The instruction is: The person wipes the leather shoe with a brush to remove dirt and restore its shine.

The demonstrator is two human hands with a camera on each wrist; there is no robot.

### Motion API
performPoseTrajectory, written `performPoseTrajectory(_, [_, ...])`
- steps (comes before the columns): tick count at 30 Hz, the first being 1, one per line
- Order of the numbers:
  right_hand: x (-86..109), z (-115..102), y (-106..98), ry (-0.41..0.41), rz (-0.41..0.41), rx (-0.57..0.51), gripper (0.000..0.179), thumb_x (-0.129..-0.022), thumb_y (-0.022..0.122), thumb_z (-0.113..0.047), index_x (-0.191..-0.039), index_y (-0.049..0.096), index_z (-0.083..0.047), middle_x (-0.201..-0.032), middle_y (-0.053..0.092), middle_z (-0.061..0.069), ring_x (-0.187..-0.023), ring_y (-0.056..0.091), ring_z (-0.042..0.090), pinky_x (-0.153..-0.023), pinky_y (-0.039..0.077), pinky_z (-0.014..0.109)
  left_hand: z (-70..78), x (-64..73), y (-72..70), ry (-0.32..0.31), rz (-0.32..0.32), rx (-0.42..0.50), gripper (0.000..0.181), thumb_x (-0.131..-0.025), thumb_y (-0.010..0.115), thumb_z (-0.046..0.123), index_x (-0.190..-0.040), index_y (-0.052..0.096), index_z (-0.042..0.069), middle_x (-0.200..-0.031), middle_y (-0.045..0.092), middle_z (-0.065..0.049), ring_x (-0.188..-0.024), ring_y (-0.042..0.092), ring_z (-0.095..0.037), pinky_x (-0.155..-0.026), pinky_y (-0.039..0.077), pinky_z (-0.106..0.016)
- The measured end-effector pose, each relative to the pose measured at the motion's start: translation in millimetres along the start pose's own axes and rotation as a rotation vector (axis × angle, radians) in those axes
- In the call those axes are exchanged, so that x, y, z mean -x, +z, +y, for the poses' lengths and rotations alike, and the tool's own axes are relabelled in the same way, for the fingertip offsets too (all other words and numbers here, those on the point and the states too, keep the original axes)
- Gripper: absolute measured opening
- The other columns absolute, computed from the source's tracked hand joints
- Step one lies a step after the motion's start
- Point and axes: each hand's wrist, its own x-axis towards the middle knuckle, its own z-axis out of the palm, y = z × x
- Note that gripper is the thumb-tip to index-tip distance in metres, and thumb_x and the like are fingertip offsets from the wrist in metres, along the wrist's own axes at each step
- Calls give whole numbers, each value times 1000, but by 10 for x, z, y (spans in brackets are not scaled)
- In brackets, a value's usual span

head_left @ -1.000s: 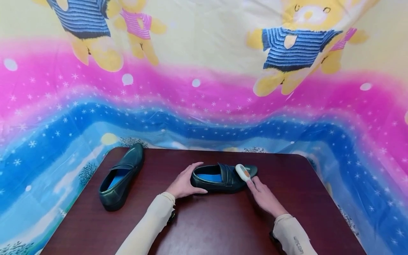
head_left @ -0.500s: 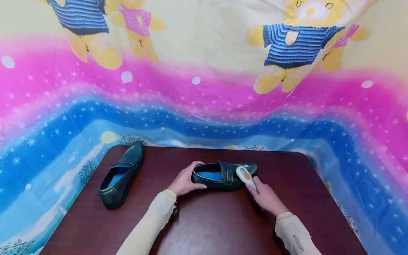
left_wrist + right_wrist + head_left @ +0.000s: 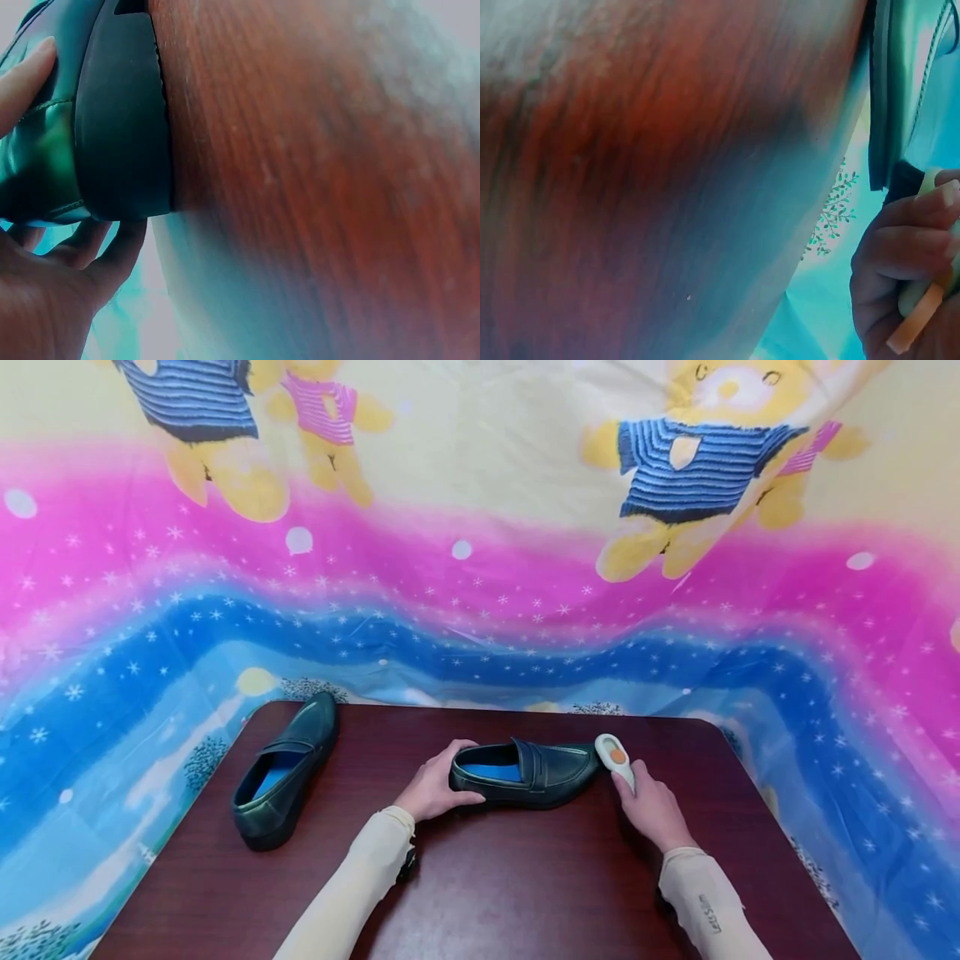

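Observation:
A dark loafer [image 3: 558, 774] with a blue insole lies sideways on the table, its toe to the right. My left hand [image 3: 435, 781] grips it round the heel; in the left wrist view the thumb [image 3: 30, 79] presses one side and the other fingers [image 3: 120, 259] reach behind the heel. My right hand [image 3: 654, 807] holds a small white shoe brush [image 3: 611, 752] with an orange oval on top, right at the tip of the toe. In the right wrist view its fingers [image 3: 904, 255] curl round the handle, and dark bristles [image 3: 904, 181] show beside the sole.
The matching loafer [image 3: 288, 768] stands at the table's left side, toe pointing to the back. A printed bear curtain [image 3: 480, 610] hangs behind the reddish-brown table [image 3: 487, 893] and along both sides.
My right hand has moved the shoe brush rightward, from the top of the loafer's forefoot to its toe tip. The left hand keeps its grip on the heel, and the loafer stays in place.

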Motion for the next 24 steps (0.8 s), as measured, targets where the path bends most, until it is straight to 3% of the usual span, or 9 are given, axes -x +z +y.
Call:
performPoseTrajectory(6, [43, -128, 38, 21, -64, -149, 48, -111, 35, -51, -122, 43, -5, -76, 46, 8, -60, 45, 22, -58, 39, 34, -22, 38, -3, -31, -11, -2, 82, -81, 89, 44, -148, 41, 36, -143, 58, 0, -124, 59, -24, -102, 52, -52])
performPoseTrajectory(13, [116, -445, 115, -5, -310, -521, 50, -110, 39, -53, -120, 46, -5, -69, 41, 3, -46, 34, 17, -44, 34, 31, -2, 23, 6, -27, -1, 6, 82, -81, 89, 43, -148, 41, 37, -141, 59, 0, -122, 60, -24, -101, 53, -51])
performPoseTrajectory(15, [114, -492, 135, 2, -347, -564, 50, -110, 41, -52, -119, 46, -3, -68, 42, 2, -44, 32, 16, -41, 32, 30, 7, 18, 8, -26, -1, 1, 82, -81, 89, 43, -148, 41, 37, -141, 59, 0, -122, 60, -24, -101, 53, -51])
performPoseTrajectory(18, [93, -510, 157, -15, -328, -493, 48, -110, 42, -51, -122, 49, -4, -70, 42, 3, -46, 35, 17, -45, 35, 31, 12, 14, 11, -27, -6, -4, 82, -81, 89, 44, -148, 42, 37, -142, 59, 0, -122, 60, -24, -102, 52, -51])
performPoseTrajectory(24, [-15, -363, 154, -103, -131, -103, 49, -109, 46, -49, -133, 54, -6, -79, 54, 7, -68, 50, 19, -70, 44, 37, 19, 2, 23, -32, -2, 1, 82, -81, 89, 44, -147, 42, 37, -142, 59, 0, -123, 59, -25, -102, 52, -53])
